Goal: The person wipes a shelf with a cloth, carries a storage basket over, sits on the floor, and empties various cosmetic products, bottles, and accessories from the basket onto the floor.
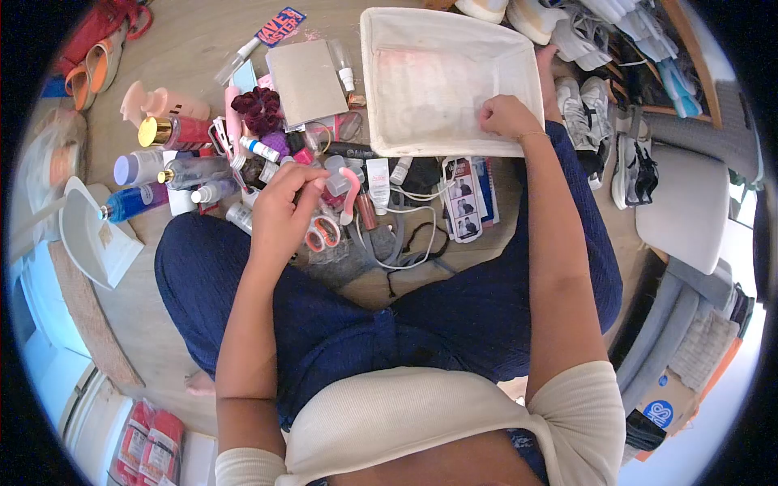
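My left hand (285,201) is above the pile with thumb and fingers pinched together; what they hold, if anything, is too small to make out. Just beyond its fingertips are a small translucent piece (336,180) and a pink curved item (352,194). Orange-handled scissors (322,233) lie below. A white fabric bin (450,150) stands beyond my knees, its inside faintly stained pink. Over its right part, my right hand (510,117) is curled closed, and its fingers hide whatever may be in them. White cable (405,266) loops across the floor between my legs.
Several bottles, including a blue one (138,201), lie left of the pile. Behind it are a dark red scrunchie (257,111) and a beige notebook (308,81). A photo card (463,202) lies before the bin. Shoes (579,121) and a white chair (681,206) stand right.
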Motion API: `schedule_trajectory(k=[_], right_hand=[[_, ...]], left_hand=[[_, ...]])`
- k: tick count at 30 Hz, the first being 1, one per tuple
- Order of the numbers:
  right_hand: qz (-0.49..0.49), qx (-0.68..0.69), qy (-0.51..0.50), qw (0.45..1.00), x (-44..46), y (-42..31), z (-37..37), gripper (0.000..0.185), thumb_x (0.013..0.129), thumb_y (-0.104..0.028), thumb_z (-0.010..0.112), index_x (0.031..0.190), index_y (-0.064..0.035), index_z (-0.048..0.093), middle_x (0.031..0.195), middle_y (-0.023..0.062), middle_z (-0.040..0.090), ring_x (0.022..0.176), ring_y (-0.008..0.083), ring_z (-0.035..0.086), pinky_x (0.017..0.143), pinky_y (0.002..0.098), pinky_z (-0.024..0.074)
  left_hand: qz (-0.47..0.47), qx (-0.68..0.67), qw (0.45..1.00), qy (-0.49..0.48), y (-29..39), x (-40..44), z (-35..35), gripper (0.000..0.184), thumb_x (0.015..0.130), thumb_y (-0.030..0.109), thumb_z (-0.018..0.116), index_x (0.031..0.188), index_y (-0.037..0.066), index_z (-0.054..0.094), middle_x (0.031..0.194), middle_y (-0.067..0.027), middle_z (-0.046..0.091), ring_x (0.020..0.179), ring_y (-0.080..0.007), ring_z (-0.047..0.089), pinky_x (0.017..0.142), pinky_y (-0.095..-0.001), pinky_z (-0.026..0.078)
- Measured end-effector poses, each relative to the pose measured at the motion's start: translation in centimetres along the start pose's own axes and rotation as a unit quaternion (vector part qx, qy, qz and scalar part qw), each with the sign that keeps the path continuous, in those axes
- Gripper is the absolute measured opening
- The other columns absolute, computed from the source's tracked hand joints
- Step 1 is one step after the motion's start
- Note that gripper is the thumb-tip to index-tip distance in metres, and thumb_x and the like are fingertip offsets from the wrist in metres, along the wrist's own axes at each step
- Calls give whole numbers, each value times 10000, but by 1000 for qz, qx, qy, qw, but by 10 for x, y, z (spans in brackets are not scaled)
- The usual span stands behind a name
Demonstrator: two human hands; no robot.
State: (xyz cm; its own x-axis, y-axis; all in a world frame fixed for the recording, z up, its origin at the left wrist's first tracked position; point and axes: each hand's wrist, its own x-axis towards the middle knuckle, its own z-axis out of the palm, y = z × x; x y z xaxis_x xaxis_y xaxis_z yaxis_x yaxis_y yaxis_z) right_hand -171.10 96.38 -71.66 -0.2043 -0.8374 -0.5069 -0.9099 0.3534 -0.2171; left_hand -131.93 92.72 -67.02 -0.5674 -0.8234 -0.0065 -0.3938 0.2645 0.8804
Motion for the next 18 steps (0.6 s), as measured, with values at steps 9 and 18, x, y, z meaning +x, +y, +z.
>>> schedule_trajectory(k=[9,18], right_hand=[[-24,-45,26,998,7,3,28,183,639,-200,652,725,-39,656,729,143,641,670,273,611,655,351,475],[-31,33,123,991,3,8,2,202,690,-253,614,763,-69,653,793,147,647,739,317,616,697,377,487]], left_hand=[[-16,2,1000,-6,0,1,2,109,835,66,560,904,9,622,796,-90,572,700,-189,568,637,-274,435],[-8,3,1000,-2,-3,2,4,115,832,73,563,906,9,623,804,-91,580,698,-194,574,631,-281,441]])
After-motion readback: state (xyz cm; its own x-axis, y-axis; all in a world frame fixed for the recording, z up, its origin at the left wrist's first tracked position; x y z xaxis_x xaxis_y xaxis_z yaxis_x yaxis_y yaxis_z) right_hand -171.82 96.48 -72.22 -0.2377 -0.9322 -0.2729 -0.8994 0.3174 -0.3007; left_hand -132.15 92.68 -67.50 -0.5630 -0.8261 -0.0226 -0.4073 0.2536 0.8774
